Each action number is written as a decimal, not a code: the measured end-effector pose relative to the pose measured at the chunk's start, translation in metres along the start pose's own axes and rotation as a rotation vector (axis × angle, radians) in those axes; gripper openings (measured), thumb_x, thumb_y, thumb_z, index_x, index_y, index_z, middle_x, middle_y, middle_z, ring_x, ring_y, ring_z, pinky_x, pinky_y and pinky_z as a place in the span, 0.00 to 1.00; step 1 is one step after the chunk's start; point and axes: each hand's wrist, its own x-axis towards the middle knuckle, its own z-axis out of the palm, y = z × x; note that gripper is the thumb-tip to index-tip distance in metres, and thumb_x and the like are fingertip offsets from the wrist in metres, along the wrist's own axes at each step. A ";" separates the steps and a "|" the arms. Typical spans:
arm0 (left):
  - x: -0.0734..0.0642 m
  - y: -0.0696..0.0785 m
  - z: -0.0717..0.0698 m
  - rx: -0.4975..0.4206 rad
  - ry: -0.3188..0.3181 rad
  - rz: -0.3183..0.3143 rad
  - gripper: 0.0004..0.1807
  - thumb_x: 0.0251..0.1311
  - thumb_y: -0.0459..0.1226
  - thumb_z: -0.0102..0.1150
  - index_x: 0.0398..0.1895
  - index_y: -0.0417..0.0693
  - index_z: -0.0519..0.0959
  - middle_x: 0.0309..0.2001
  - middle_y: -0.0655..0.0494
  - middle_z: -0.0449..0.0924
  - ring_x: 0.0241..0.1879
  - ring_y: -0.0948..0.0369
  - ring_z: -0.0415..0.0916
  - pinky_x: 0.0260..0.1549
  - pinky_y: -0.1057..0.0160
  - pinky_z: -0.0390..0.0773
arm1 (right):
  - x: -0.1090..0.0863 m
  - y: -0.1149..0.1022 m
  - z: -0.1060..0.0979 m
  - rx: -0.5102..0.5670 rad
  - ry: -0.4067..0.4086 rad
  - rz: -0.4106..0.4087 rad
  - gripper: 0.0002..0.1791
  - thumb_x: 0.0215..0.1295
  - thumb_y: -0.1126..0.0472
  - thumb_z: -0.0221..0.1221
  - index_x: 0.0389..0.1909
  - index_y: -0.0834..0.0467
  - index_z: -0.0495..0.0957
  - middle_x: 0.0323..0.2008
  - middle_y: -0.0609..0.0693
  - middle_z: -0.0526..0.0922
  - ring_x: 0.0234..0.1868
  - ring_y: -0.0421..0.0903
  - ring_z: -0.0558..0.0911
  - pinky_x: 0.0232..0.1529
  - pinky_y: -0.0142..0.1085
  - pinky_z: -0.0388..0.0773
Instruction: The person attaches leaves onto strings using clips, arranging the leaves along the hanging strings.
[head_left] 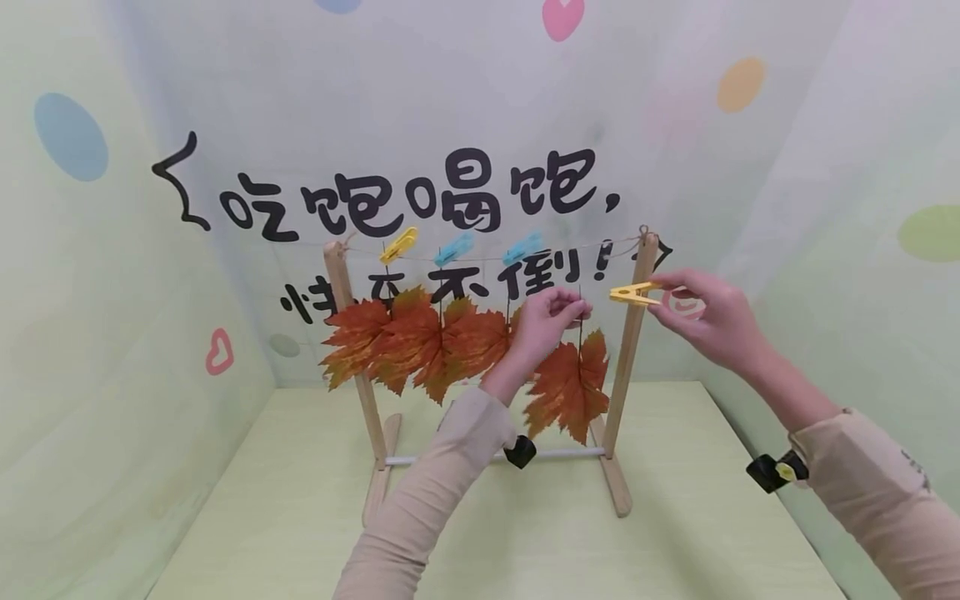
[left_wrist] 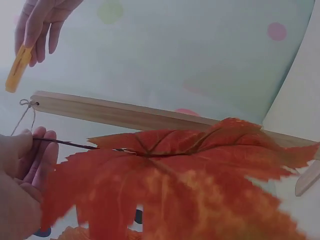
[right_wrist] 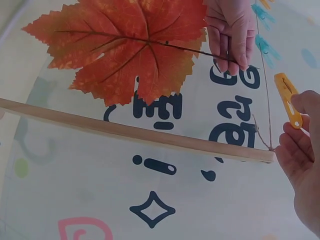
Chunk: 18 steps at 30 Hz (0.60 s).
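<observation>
My left hand (head_left: 546,323) pinches the dark stem of an orange-red maple leaf (head_left: 572,390), which hangs below the fingers. In the right wrist view the same leaf (right_wrist: 135,45) spreads out from that pinched stem. To the right, my right hand (head_left: 708,321) holds a yellow clothespin (head_left: 633,293) between thumb and fingers, beside the right wooden post (head_left: 632,350). Several more maple leaves (head_left: 405,333) hang from the string (head_left: 487,257), under a yellow clothespin (head_left: 399,245) and two blue clothespins (head_left: 454,248). My left hand partly covers the nearest of them.
The wooden frame stands on a pale table (head_left: 675,500), with a left post (head_left: 352,350), feet (head_left: 617,487) and a white crossbar (head_left: 555,454). Twine is knotted at the post tops. Behind hangs a printed cloth (head_left: 480,92) with black characters and coloured dots.
</observation>
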 end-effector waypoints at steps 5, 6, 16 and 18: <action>0.004 0.004 0.001 0.020 -0.014 0.039 0.07 0.58 0.32 0.55 0.36 0.35 0.78 0.35 0.44 0.82 0.34 0.60 0.80 0.35 0.67 0.79 | 0.002 0.000 -0.002 -0.032 0.004 0.026 0.19 0.43 0.78 0.65 0.40 0.68 0.78 0.30 0.53 0.81 0.32 0.31 0.74 0.34 0.15 0.70; 0.005 0.005 0.002 0.018 -0.010 0.038 0.07 0.58 0.32 0.55 0.36 0.35 0.78 0.35 0.44 0.82 0.34 0.61 0.80 0.35 0.67 0.79 | 0.003 0.000 -0.002 -0.037 0.006 0.035 0.19 0.43 0.77 0.65 0.40 0.68 0.78 0.31 0.53 0.81 0.32 0.32 0.75 0.35 0.15 0.70; 0.019 0.015 0.004 -0.078 0.099 0.042 0.10 0.57 0.34 0.57 0.38 0.35 0.78 0.34 0.48 0.83 0.33 0.62 0.80 0.36 0.64 0.80 | 0.011 -0.002 -0.005 -0.034 0.021 0.066 0.18 0.44 0.75 0.66 0.39 0.66 0.78 0.34 0.54 0.82 0.29 0.25 0.75 0.32 0.18 0.70; 0.022 0.016 0.005 -0.083 0.120 0.037 0.11 0.57 0.35 0.57 0.39 0.35 0.78 0.35 0.49 0.83 0.34 0.63 0.79 0.36 0.65 0.79 | 0.011 -0.002 -0.005 -0.037 0.020 0.060 0.18 0.44 0.75 0.66 0.40 0.67 0.78 0.35 0.55 0.82 0.30 0.26 0.75 0.32 0.18 0.70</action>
